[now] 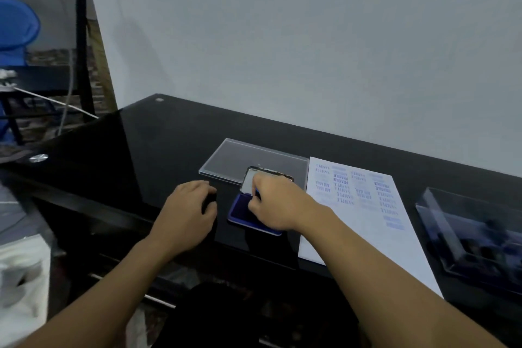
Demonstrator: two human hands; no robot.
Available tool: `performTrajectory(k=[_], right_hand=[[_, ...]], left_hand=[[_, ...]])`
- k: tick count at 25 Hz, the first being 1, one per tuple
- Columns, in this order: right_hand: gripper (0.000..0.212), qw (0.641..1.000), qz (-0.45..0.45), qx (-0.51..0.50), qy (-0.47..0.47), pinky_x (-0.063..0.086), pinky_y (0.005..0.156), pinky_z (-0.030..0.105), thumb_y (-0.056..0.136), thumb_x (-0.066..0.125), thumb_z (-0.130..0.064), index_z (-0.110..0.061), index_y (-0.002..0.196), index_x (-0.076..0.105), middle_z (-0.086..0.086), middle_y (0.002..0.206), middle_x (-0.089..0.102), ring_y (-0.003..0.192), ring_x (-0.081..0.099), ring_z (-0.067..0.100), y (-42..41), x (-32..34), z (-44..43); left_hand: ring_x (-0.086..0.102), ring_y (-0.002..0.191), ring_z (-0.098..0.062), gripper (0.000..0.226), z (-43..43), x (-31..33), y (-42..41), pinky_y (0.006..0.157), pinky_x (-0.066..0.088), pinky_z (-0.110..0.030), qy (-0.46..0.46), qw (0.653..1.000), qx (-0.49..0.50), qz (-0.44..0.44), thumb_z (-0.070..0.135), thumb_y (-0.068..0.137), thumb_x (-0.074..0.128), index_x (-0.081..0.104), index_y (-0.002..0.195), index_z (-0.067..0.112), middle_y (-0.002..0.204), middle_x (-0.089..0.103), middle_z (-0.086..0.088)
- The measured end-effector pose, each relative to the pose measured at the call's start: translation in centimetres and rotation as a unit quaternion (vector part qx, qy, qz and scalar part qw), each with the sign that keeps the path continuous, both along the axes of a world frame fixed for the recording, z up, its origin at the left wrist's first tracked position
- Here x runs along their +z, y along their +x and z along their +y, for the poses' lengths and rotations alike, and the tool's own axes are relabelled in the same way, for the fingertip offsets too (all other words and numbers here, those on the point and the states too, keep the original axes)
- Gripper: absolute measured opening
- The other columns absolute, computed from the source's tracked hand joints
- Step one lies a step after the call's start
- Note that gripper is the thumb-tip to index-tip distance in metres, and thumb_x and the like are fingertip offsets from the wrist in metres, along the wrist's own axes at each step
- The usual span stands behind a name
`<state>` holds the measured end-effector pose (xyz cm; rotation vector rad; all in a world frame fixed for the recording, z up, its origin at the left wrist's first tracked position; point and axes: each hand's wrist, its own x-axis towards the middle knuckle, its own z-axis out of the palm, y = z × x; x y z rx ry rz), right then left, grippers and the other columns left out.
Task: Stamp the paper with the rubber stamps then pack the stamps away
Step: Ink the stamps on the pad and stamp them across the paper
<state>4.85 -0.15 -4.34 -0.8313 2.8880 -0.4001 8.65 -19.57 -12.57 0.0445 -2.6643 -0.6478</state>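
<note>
A glossy black table (169,133) stands against a pale grey wall (310,37); beyond its left end are a dark frame and a blue chair (14,28). The stamped paper (367,223) lies right of centre, reaching the near edge. Just left of it sits the open ink pad (243,212), its lid (248,181) raised, with a clear lid (240,158) flat behind. The right hand (276,203) pinches something small over the pad. The left hand (189,212) curls around a dark object, a stamp perhaps. A clear box (463,232) sits at the right. The table's left part is bare.
</note>
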Motion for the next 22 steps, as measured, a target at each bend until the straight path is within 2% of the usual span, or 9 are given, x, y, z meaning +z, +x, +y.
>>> performTrajectory(k=[5,8,13,18,22], right_hand=[[0.01,1.0,-0.002,-0.015,-0.002,0.044,0.073,0.039,0.097,0.045,-0.026,-0.018,0.098,0.04,0.011,0.097,0.058,0.087,0.054,0.031,0.0,-0.8,-0.5],[0.009,1.0,0.008,-0.019,-0.015,0.047,0.071,0.04,0.095,0.045,-0.026,-0.017,0.096,0.041,0.014,0.098,0.063,0.087,0.057,0.032,0.0,-1.2,-0.4],[0.009,0.999,0.02,-0.016,-0.021,0.046,0.064,0.039,0.094,0.045,-0.026,-0.019,0.091,0.04,0.003,0.078,0.055,0.076,0.056,0.029,0.2,-1.7,-0.2],[0.009,1.0,0.001,-0.018,-0.006,0.05,0.075,0.042,0.097,0.044,-0.027,-0.018,0.097,0.042,0.012,0.099,0.064,0.088,0.059,0.031,-0.1,-1.2,-0.6],[0.01,0.998,-0.039,-0.035,-0.042,0.05,0.079,0.038,0.093,0.048,-0.024,-0.016,0.097,0.053,0.008,0.103,0.065,0.093,0.06,0.029,-1.0,0.2,0.4]], left_hand=[[0.047,0.123,-0.022,0.031,-0.1,-0.6,-0.2,0.104,0.036,-0.034,-0.014,1.0,0.001,0.013,0.023,0.089,0.06,0.064,0.118,0.014,0.13,0.059,-0.002],[0.046,0.123,-0.02,0.03,0.1,-0.6,-0.1,0.103,0.036,-0.034,-0.017,1.0,0.01,0.019,0.023,0.089,0.059,0.064,0.117,0.015,0.129,0.059,0.001],[0.043,0.126,-0.018,0.033,0.2,-0.5,0.0,0.105,0.034,-0.034,-0.017,1.0,0.015,0.009,0.026,0.09,0.056,0.062,0.121,0.016,0.133,0.056,0.002],[0.043,0.126,-0.018,0.032,0.1,-0.1,-0.1,0.104,0.035,-0.032,0.008,1.0,0.008,-0.012,0.024,0.09,0.056,0.062,0.121,0.016,0.133,0.056,0.002],[0.052,0.114,-0.014,0.032,0.0,1.5,-0.3,0.093,0.043,-0.03,0.076,0.996,0.009,-0.035,0.027,0.088,0.054,0.062,0.118,0.021,0.122,0.059,0.006]])
